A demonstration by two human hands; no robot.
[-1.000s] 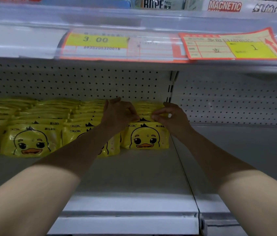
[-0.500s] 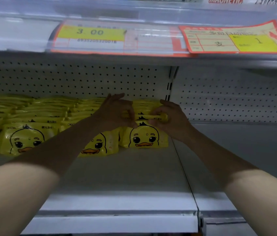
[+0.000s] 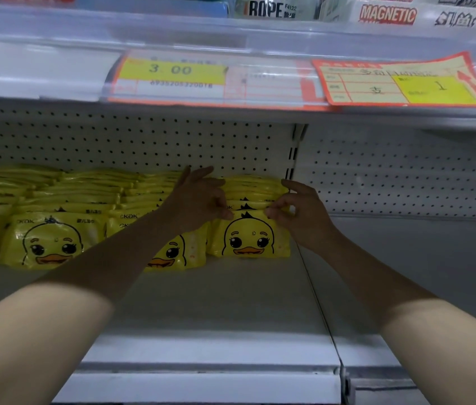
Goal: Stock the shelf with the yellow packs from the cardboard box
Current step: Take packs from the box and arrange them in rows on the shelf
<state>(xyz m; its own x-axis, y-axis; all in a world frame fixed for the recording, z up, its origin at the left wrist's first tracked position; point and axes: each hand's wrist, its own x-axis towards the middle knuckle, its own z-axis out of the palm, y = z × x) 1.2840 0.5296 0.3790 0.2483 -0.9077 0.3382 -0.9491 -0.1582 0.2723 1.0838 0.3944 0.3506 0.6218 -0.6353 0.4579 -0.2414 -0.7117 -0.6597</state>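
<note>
Head view: left grip (image 3: 198, 200) and right grip (image 3: 304, 219) pinch the top seam of the yellow pack (image 3: 249, 238), probably soft, light and slippery.

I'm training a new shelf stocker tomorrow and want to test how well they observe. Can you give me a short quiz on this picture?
1. True or false: the left hand and the right hand both hold the top edge of the front pack in the rightmost row.
2. What does the yellow price tag above the packs read? A) 1.00 B) 3.00 C) 5.00
3. Fill in: all the duck packs stand to the ___ of the slotted upright.

Key: 1 true; 2 B; 3 left.
</note>
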